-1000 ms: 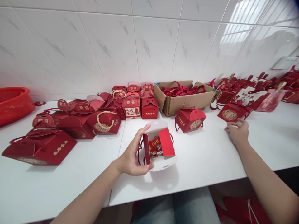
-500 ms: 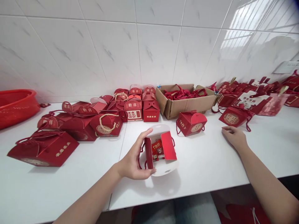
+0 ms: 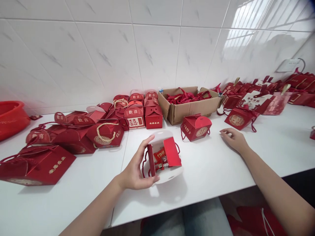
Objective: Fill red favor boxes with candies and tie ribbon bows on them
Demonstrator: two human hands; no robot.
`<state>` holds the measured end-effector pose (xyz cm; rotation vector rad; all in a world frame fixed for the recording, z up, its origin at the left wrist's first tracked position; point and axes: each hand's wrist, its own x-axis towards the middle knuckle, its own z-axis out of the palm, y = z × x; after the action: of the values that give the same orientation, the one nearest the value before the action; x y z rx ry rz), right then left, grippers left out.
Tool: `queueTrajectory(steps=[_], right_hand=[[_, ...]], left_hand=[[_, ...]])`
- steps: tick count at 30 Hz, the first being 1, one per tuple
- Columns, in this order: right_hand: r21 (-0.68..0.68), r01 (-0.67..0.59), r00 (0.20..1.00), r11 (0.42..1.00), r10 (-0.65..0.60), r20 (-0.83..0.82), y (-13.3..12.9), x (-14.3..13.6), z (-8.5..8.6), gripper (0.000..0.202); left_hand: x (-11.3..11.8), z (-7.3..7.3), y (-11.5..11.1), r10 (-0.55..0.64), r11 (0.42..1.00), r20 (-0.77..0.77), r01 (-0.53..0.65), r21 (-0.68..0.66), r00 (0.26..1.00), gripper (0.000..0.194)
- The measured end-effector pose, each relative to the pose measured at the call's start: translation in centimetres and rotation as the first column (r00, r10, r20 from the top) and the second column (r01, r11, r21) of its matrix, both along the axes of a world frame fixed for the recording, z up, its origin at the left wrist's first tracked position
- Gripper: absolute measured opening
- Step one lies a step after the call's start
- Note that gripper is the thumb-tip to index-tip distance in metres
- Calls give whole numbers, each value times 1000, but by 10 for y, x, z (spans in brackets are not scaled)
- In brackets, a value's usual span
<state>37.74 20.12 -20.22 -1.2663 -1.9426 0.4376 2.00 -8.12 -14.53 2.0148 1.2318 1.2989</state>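
Red box [image 3: 173, 152], approx. ctr of white table [image 3: 206, 177]: L hand [image 3: 136, 168] is gripping its side. Pkts [image 3: 159, 158] already lying inside; flaps standing unclosed. R hand [image 3: 233, 140] resting loosely curled, appar. empty.

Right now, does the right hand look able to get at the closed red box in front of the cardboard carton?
Probably yes. The right hand seems to hold nothing, and the closed red box stands to its left on the white table, with no object visible between them.
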Motion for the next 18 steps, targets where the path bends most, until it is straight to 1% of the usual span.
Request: queueTrajectory(steps=[4,7,10,14,16,18], right_hand=[[27,-180,983,983,179,26,-17,-22,5,22],[-1,-239,970,971,239,40,-25,-35,4,18],[-48,-195,981,980,195,11,-25,-39,0,21],[-142,-101,991,985,86,-107,-12,-41,-2,31],[-211,-95,980,973,55,-190,-3,-45,0,37],[-286,-124,958,950,39,-285,6,-53,5,46]], left_hand=[[2,0,3,-15,999,47,17,-35,999,102],[3,1,3,-15,999,65,18,-51,998,101],[3,1,3,4,999,58,-1,-37,998,102],[4,1,2,8,999,58,-6,-31,998,100],[4,2,2,5,999,58,-3,-37,998,99],[4,2,1,11,999,50,-9,-35,999,99]])
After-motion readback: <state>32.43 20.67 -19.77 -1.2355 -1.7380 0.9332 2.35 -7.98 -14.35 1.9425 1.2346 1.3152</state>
